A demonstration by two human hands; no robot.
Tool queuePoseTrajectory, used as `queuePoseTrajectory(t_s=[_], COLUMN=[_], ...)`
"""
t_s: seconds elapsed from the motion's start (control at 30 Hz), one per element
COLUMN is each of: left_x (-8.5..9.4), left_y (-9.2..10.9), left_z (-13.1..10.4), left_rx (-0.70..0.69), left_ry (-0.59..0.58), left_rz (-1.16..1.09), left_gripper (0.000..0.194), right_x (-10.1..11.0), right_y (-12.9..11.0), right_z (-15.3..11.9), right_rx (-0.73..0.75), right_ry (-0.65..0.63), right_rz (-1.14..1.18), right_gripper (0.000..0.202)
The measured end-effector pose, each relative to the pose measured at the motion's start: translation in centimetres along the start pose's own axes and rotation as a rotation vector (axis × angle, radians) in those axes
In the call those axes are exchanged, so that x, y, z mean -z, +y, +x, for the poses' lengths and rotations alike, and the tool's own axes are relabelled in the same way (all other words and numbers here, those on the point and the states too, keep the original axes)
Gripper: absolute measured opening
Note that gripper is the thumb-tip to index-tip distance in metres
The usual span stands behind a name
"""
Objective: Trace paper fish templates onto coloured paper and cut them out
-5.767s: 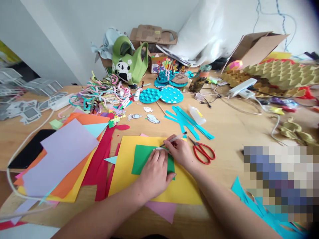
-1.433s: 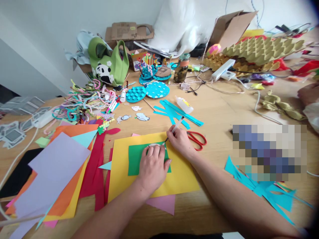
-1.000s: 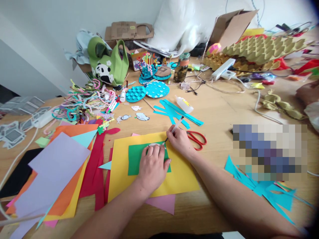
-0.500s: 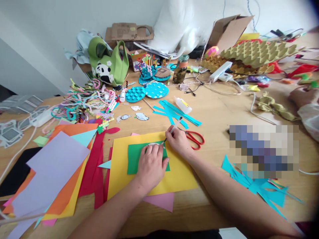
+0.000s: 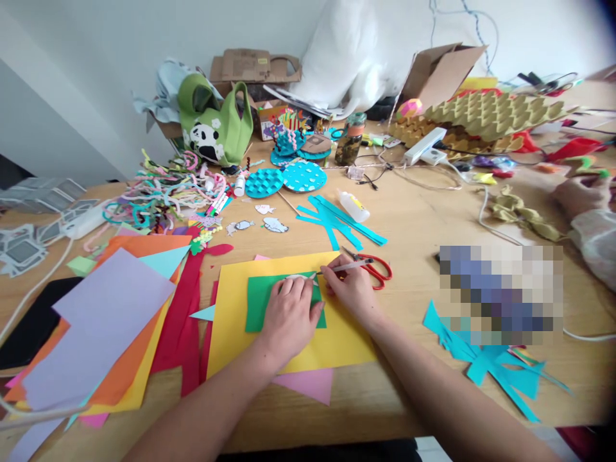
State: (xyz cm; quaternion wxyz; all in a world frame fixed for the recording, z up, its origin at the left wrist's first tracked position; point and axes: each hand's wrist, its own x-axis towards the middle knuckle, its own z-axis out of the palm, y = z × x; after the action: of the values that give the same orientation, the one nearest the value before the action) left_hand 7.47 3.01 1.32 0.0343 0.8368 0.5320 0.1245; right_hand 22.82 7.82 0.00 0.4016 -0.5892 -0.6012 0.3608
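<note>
My left hand (image 5: 290,316) lies flat on a green sheet (image 5: 257,301), fingers stretched forward over a small white cutout (image 5: 294,278) that is mostly hidden beneath them. In my right hand (image 5: 350,285) is a pen (image 5: 344,266), tilted low to the right, its tip at the cutout's right end. Under the green sheet is a larger yellow sheet (image 5: 231,346), with a pink sheet (image 5: 308,385) partly beneath it. Red-handled scissors (image 5: 381,273) rest just beyond my right hand.
Coloured paper (image 5: 110,314) is piled at the left. Blue strips (image 5: 337,221), a glue bottle (image 5: 353,206) and fish cutouts (image 5: 275,224) lie ahead. More blue scraps (image 5: 486,359) are on the right. Another person's hand (image 5: 582,192) is at the far right.
The pen in my right hand has tipped from steep to nearly flat, leaning right, as that hand turned. My left hand has stayed on the green sheet. The view has shifted slightly.
</note>
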Motion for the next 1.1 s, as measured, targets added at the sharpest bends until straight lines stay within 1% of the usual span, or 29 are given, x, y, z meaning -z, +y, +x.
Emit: queuePoseTrajectory(t_s=[0.1,0.37,0.57,0.87,1.1], left_x=[0.03,-0.14,-0.17,0.04,-0.04], left_y=[-0.04,-0.04,-0.06,0.0,-0.1], left_z=[0.0,0.02,-0.04,0.09,0.18], left_rx=[-0.003,-0.008,-0.006,0.001,0.005], left_ry=[-0.001,0.02,0.008,-0.01,-0.017], left_rz=[-0.001,0.013,0.007,0.004,-0.001], left_gripper=[0.032,0.032,0.032,0.034,0.035], right_x=[-0.04,-0.19,-0.24,-0.26,-0.28], right_y=[0.02,0.26,0.09,0.39,0.5], right_z=[-0.02,-0.24,-0.39,-0.46,-0.35], right_rx=[0.009,0.059,0.092,0.072,0.075], right_ry=[0.012,0.012,0.018,0.026,0.02], right_rz=[-0.009,-0.023,-0.06,-0.019,-0.045], right_gripper=[0.022,0.024,0.023,0.024,0.022])
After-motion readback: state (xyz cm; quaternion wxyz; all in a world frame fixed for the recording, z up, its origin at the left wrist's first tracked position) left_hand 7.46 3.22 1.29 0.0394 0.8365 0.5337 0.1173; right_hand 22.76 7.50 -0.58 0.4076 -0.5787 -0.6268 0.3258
